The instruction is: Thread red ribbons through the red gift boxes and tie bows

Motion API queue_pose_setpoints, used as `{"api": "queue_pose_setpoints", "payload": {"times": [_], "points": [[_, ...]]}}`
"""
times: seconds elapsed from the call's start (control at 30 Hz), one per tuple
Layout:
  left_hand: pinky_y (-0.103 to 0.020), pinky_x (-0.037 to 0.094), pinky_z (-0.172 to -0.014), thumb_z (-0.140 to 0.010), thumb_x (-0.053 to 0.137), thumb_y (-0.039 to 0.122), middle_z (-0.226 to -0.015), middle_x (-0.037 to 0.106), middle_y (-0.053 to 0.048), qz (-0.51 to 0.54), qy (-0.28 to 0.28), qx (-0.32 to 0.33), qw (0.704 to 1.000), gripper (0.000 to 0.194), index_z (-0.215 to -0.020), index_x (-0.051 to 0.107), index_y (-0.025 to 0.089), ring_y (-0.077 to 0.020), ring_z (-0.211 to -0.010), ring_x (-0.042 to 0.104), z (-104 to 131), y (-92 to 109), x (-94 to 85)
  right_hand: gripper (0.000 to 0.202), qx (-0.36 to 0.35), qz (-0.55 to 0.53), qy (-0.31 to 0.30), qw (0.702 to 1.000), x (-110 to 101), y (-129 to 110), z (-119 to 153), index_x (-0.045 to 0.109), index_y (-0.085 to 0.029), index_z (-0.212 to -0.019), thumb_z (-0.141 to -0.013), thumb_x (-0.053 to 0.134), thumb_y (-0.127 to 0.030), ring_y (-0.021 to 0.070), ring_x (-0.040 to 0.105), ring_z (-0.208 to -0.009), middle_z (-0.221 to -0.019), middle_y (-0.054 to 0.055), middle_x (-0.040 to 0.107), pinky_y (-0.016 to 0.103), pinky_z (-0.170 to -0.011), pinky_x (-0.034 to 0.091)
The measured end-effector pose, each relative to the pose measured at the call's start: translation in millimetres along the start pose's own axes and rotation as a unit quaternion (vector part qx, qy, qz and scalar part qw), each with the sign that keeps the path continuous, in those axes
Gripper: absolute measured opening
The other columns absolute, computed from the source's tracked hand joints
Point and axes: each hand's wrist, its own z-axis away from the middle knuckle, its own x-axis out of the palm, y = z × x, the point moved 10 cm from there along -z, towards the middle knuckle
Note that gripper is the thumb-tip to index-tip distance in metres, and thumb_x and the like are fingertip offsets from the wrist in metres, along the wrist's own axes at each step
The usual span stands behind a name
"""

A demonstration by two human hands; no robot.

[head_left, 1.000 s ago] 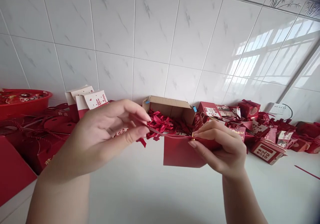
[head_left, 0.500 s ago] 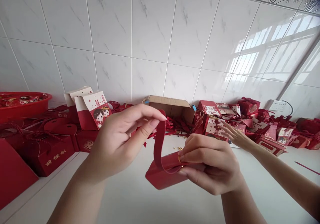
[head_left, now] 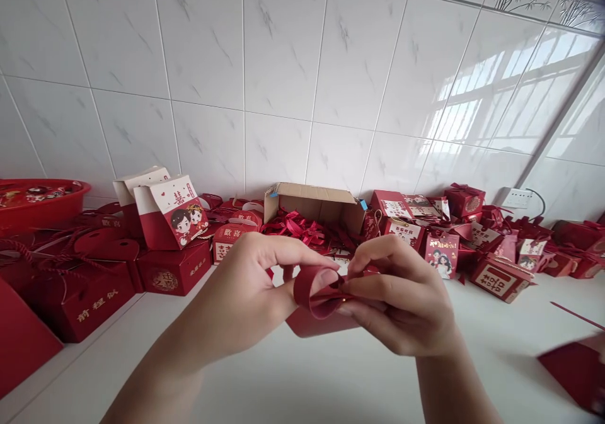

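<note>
Now the left hand is gripping a looped red strap between its thumb and fingers. Just to its right, the right hand is pinching the other part of the strap, at the top of a red box, which is below and between both hands. Beyond the hands is an open cardboard carton with red ribbons in it.

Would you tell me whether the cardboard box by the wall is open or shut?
Open: the cardboard box shows its inside, and red ribbons lie in its opening.
</note>
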Motion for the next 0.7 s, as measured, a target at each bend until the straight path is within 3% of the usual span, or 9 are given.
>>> {"api": "queue_pose_setpoints", "payload": {"times": [0.2, 0.47, 0.7], "points": [[-0.022, 0.053, -0.057, -0.085, 0.062, 0.025, -0.078, 0.073, 0.0, 0.024, -0.024, 0.019, 0.999, 0.013, -0.086, 0.075, 0.025, -0.0151, -0.07, 0.066, 0.1, 4.3, 7.1, 0.004, 0.0, -0.002, -0.004, 1.0, 0.3, -2.5, -1.7, 0.064, -0.012, -0.084, -0.081, 0.064, -0.011, 0.013, 0.056, -0.072, -0.087, 0.007, 0.05, 0.023, -0.052, 0.053], [-0.021, 0.051, -0.061, -0.083, 0.058, 0.01, -0.074, 0.072, 0.002, 0.023, -0.015, 0.056, 0.998, 0.02, -0.083, 0.073, 0.023, -0.0124, -0.067, 0.063, 0.1, 10.6, 6.3, 0.002, 0.012, -0.002, -0.004, 1.0, 0.1, 0.6, -0.1, 0.063, -0.013, -0.081, -0.08, 0.064, -0.013, 0.0132, 0.057, -0.07, -0.084, 0.006, 0.051, 0.024, -0.053, 0.052], [-0.021, 0.051, -0.064, -0.082, 0.058, 0.008, -0.079, 0.071, -0.001, 0.028, -0.056, 0.076, 0.995, 0.021, -0.089, 0.071, 0.022, -0.013, -0.072, 0.064, 2.3, 19.4, 7.4, 0.005, 0.02, 0.041, 0.021, 0.999, -2.8, 1.6, -3.3, 0.06, -0.016, -0.08, -0.08, 0.065, -0.016, 0.0134, 0.058, -0.067, -0.078, 0.005, 0.054, 0.025, -0.052, 0.052]]}}
